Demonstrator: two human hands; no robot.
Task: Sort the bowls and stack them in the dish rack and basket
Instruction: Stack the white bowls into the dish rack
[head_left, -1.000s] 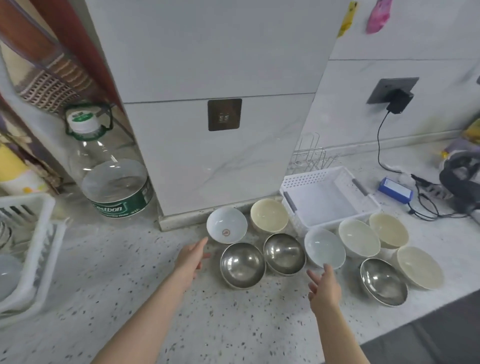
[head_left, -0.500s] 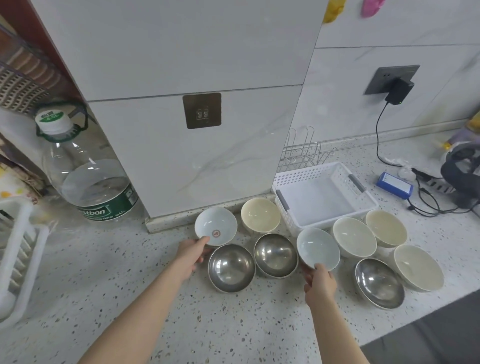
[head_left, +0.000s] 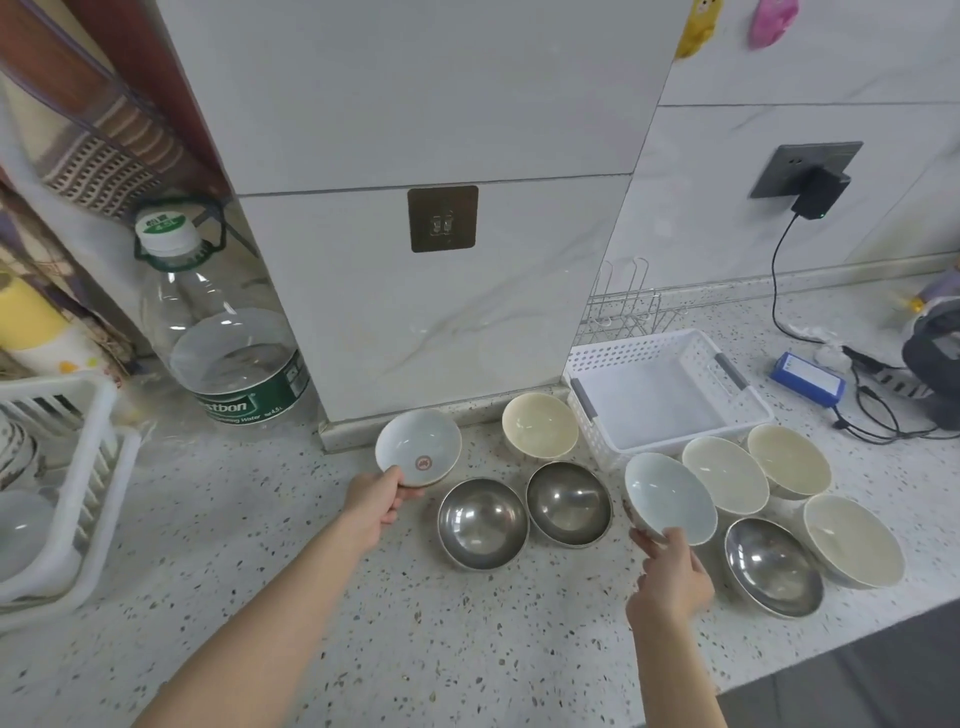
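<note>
Several bowls stand on the speckled counter. My left hand (head_left: 375, 504) grips the near rim of a white bowl with a red mark (head_left: 418, 452), which is tilted up. My right hand (head_left: 670, 571) grips the near rim of a plain white bowl (head_left: 667, 496), also tilted. Between them sit two steel bowls (head_left: 482, 522) (head_left: 568, 503). A third steel bowl (head_left: 772, 566) lies to the right. Cream bowls (head_left: 540, 425) (head_left: 724, 474) (head_left: 788, 458) (head_left: 852, 540) stand around a white plastic basket (head_left: 748, 415). A white dish rack (head_left: 98, 467) at the far left holds bowls.
A big water bottle (head_left: 228, 343) stands left of the white pillar (head_left: 415, 260). A wire rack (head_left: 628, 306) sits behind the basket. Cables, a blue box (head_left: 807, 385) and a dark device (head_left: 935, 358) lie at the right. The counter's front edge drops off bottom right.
Both hands reached forward and took hold of the two white bowls' rims, tipping them up off the counter. The camera view shifted slightly.
</note>
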